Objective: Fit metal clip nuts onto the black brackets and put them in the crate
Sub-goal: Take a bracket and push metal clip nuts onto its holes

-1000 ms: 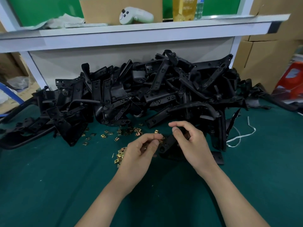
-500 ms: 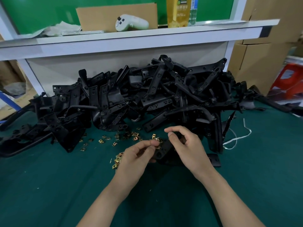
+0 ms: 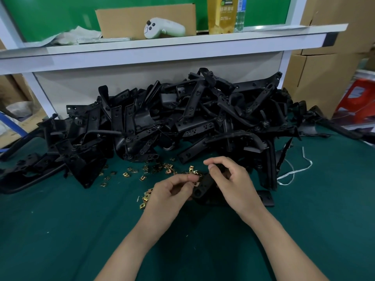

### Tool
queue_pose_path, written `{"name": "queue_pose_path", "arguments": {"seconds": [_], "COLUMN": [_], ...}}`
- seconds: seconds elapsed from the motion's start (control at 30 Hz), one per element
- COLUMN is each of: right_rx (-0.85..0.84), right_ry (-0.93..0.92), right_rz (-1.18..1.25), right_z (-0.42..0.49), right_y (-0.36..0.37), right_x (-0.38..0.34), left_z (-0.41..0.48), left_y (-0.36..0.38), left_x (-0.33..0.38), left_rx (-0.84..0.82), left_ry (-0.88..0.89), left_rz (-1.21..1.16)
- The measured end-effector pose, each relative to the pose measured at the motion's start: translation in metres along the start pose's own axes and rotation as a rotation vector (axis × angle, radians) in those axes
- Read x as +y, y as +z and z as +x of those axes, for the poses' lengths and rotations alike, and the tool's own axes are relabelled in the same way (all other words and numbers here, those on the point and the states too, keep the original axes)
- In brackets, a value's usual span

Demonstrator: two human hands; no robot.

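My right hand grips a black bracket just above the green table top, in front of the pile. My left hand pinches a small brass clip nut against the bracket's upper edge. A big heap of black brackets fills the back of the table. Loose brass clip nuts lie scattered on the cloth between the heap and my hands, with a small cluster beside my left hand. No crate is in view.
The green table cloth spreads around my arms. A white shelf overhangs the heap, carrying a white game controller, cardboard and a yellow carton. White string lies to the right. Cardboard boxes stand at the right.
The view has tilted slightly. My left hand has brought the clip nut up to the bracket edge; my right hand keeps holding the bracket in nearly the same spot.
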State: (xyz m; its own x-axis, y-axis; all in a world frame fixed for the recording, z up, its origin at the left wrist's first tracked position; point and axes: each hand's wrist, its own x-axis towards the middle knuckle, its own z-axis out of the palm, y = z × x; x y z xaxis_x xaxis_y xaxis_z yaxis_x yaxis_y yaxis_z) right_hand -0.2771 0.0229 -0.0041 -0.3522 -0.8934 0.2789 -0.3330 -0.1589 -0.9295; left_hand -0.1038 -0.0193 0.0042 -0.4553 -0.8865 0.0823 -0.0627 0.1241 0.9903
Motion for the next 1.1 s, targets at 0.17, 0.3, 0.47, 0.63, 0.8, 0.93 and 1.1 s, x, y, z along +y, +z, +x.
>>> {"name": "queue_pose_path", "arguments": {"seconds": [0.17, 0.3, 0.47, 0.63, 0.8, 0.93, 1.1], "right_rx": [-0.004, -0.011, -0.006, -0.009, -0.012, -0.020, -0.023], "right_ry": [0.002, 0.004, 0.002, 0.001, 0.003, 0.007, 0.002], "right_rz": [0.013, 0.005, 0.004, 0.004, -0.004, -0.010, -0.024], "right_z": [-0.0003, -0.0004, -0.0003, -0.0002, -0.0004, -0.0005, -0.0005], "right_y": [-0.0006, -0.0002, -0.0002, 0.0000, 0.0006, -0.0001, 0.0004], "right_x": [-0.0005, -0.0013, -0.0010, -0.0001, -0.0002, -0.0001, 0.0001], "left_z": [-0.0008, -0.0001, -0.0002, 0.0007, 0.0008, 0.0008, -0.0001], "left_y": [0.0011, 0.0005, 0.0002, -0.0008, 0.0015, 0.0014, 0.0013], "left_x": [0.0005, -0.0013, -0.0024, -0.0016, -0.0015, -0.0011, -0.0014], "left_rx": [-0.001, 0.006, 0.007, 0.004, 0.006, -0.003, -0.023], "left_ry": [-0.011, -0.008, -0.001, -0.019, -0.035, -0.030, -0.010], "left_rz": [-0.005, -0.019, 0.024, 0.006, -0.007, -0.019, 0.029]}}
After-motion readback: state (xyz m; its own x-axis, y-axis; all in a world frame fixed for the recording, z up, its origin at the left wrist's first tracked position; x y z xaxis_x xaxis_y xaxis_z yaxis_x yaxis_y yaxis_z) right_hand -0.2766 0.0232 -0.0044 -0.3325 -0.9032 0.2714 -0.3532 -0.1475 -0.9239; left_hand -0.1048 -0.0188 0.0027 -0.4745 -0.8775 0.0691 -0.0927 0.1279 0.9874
